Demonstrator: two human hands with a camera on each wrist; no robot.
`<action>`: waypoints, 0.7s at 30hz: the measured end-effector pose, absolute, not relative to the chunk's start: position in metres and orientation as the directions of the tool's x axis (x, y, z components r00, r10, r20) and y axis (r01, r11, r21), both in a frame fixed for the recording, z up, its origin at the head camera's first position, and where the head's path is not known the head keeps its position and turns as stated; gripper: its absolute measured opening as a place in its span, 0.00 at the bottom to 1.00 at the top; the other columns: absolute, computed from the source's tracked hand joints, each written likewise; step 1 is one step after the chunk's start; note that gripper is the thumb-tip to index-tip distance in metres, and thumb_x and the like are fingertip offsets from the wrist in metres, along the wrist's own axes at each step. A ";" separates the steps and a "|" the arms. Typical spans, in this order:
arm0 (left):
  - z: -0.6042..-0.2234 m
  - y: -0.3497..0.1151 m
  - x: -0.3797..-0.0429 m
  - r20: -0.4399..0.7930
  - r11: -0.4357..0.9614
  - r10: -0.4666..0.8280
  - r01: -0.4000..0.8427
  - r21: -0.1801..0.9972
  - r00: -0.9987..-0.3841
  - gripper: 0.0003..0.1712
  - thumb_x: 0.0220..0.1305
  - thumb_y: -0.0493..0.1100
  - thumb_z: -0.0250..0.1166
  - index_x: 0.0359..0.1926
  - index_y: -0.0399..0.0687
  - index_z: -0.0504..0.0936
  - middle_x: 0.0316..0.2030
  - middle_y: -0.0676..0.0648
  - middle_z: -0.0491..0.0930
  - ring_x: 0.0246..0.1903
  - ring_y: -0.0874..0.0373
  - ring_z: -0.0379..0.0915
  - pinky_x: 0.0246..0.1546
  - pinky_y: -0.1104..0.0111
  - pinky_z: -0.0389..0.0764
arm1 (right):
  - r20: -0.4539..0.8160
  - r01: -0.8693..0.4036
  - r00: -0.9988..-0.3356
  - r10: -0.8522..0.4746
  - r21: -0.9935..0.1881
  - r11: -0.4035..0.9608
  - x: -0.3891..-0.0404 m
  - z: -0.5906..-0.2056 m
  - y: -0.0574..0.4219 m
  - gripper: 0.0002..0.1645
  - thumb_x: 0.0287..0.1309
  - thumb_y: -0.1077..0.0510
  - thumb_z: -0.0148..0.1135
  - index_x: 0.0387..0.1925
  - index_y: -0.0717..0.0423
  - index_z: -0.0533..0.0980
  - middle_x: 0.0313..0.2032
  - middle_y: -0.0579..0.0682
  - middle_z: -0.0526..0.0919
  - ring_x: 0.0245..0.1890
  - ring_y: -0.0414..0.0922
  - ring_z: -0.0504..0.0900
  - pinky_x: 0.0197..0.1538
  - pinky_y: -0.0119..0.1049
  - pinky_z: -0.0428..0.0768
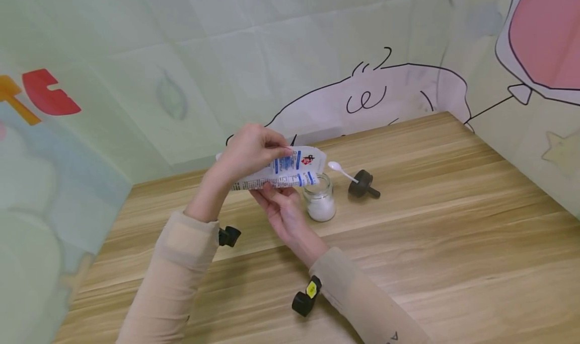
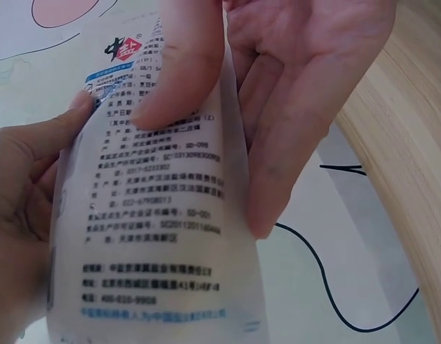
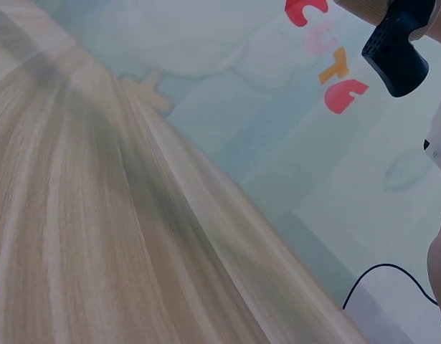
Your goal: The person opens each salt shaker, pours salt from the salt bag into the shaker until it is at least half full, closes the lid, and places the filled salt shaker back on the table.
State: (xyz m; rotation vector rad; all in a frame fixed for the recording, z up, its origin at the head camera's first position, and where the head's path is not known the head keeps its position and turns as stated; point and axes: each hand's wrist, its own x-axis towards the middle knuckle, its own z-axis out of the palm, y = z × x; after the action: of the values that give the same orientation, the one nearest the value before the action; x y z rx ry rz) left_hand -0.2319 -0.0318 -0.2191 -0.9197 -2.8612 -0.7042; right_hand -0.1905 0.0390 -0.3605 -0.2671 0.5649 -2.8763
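Both hands hold a white printed salt bag (image 1: 285, 169), lying nearly on its side. From above, my left hand (image 1: 251, 152) pinches its upper edge. My right hand (image 1: 287, 213) supports it from below, thumb on the near face and fingers partly hidden behind. In the left wrist view the bag (image 2: 163, 236) fills the middle, the left hand (image 2: 26, 165) at one edge and the right hand (image 2: 306, 86) at the other. The bag's right end reaches over the mouth of a glass jar (image 1: 320, 205) with white grains in it. Whether grains are falling cannot be told.
Right of the jar lies a black lid (image 1: 361, 184) with a knob, and a white spoon (image 1: 336, 166) leans on it. Everything stands on a wood-grain table (image 1: 435, 223), backed by a printed cloth wall (image 1: 217, 72). Black cameras (image 1: 304, 301) sit on the wrists.
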 end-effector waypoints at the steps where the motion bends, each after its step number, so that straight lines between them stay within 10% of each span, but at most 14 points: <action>1: -0.219 -0.032 -0.232 0.188 0.718 0.540 0.566 0.405 -0.820 0.07 0.61 0.43 0.67 0.35 0.47 0.88 0.33 0.47 0.88 0.30 0.57 0.79 0.32 0.68 0.77 | 0.138 0.157 -0.964 -0.226 -0.390 -0.907 -0.190 -0.360 0.039 0.30 0.66 0.73 0.43 0.67 0.54 0.59 0.54 0.47 0.75 0.54 0.42 0.80 0.63 0.36 0.74; 21: -0.219 -0.030 -0.225 0.251 0.682 0.570 0.621 0.388 -0.783 0.07 0.62 0.43 0.66 0.34 0.45 0.88 0.31 0.47 0.88 0.28 0.57 0.79 0.30 0.69 0.75 | 0.107 0.152 -0.972 -0.207 -0.381 -0.912 -0.191 -0.361 0.040 0.28 0.64 0.74 0.44 0.64 0.54 0.62 0.51 0.47 0.76 0.52 0.42 0.81 0.62 0.35 0.75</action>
State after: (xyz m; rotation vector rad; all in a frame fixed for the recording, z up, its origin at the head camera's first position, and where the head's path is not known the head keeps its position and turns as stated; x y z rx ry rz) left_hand -0.2250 -0.0302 -0.2189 -0.9871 -2.7791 -0.7027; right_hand -0.1912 0.0401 -0.3615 -0.2162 0.5592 -2.8960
